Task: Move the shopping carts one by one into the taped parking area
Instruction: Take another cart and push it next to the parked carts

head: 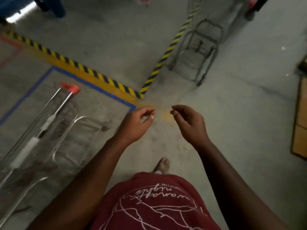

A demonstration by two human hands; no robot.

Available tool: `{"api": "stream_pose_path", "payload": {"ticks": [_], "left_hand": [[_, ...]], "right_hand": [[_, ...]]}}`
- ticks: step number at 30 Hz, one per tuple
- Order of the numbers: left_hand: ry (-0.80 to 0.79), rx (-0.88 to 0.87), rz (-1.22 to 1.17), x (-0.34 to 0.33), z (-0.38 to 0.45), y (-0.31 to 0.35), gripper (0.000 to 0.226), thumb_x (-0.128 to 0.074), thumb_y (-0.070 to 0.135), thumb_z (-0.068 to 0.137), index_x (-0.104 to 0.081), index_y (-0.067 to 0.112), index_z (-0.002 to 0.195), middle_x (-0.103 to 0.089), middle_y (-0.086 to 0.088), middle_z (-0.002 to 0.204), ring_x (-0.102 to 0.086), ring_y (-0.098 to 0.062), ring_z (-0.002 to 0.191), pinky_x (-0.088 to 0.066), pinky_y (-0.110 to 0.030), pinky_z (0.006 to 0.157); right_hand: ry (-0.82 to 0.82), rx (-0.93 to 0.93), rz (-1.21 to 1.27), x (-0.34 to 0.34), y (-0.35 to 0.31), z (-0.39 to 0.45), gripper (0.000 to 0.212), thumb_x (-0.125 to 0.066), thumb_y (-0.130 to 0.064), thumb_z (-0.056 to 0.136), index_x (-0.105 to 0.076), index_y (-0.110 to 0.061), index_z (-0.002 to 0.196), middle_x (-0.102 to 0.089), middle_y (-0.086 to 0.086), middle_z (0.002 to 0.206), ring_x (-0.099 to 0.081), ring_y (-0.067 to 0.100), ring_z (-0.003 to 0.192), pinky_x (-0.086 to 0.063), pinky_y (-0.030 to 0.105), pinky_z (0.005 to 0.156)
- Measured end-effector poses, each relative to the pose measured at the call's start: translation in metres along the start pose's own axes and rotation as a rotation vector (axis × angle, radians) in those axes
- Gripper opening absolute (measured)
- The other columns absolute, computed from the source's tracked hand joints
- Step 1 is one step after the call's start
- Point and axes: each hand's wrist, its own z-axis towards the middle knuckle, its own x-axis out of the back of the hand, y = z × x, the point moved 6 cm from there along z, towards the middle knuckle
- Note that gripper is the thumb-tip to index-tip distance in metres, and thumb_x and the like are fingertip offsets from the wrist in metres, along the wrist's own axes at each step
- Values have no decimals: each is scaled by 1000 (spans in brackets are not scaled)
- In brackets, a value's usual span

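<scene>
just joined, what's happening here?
A person is moving shopping carts into a taped bay. One cart stands inside the blue tape outline at left; another cart waits ahead, beside the yellow-black striped tape. Left hand and right hand hold nothing, fingers loosely curled, in front of the body.

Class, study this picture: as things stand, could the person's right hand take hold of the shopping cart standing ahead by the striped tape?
Probably not yet. The right hand holds nothing, and open floor lies between it and the cart ahead. Nothing blocks the way; the cart just looks beyond arm's reach, so the person would likely have to walk closer.
</scene>
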Motion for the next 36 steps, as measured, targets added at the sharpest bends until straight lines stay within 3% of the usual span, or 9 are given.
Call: {"api": "stream_pose_path", "payload": {"ticks": [10,22,26,31,34,36], "left_hand": [[-185,-150,48,-110,176,99,30,-67,25,98,-70,22,128,-74,14,115,-66,4,110,-53,-37,103],[-249,-123,32,-190,428,147,29,-66,25,100,-69,23,128,-74,10,116,-66,0,108,-53,-30,100],[-153,-145,75,-190,513,168,30,-67,25,98,-71,19,127,-74,7,119,-66,-4,114,-51,-26,101],[-67,-151,106,-184,612,185,29,-68,26,93,-74,23,122,-75,10,114,-70,-12,108,-55,-34,97],[-30,-167,125,-185,668,193,27,-69,31,95,-74,26,121,-75,13,114,-68,-1,107,-54,-32,99],[8,-195,124,-187,704,204,30,-69,38,95,-74,24,122,-74,12,117,-65,3,112,-52,-26,100]], "right_hand": [[133,6,-92,142,10,146,18,-68,-34,100,-75,-30,116,-75,-18,103,-69,-5,95,-59,35,82],[83,-9,-178,213,38,374,25,-64,-37,100,-75,-26,119,-76,-16,107,-68,-2,96,-59,34,76],[85,-47,-174,236,48,442,24,-62,-40,100,-75,-28,117,-76,-16,106,-68,-2,96,-59,34,74],[170,-56,-95,262,61,523,19,-65,-35,99,-76,-28,113,-76,-15,103,-69,0,94,-59,35,73],[201,26,-56,270,66,579,19,-64,-32,100,-77,-26,113,-75,-15,102,-70,3,93,-60,42,72],[223,119,-86,278,71,621,21,-64,-29,100,-77,-22,116,-76,-13,106,-70,6,98,-59,44,79]]}}
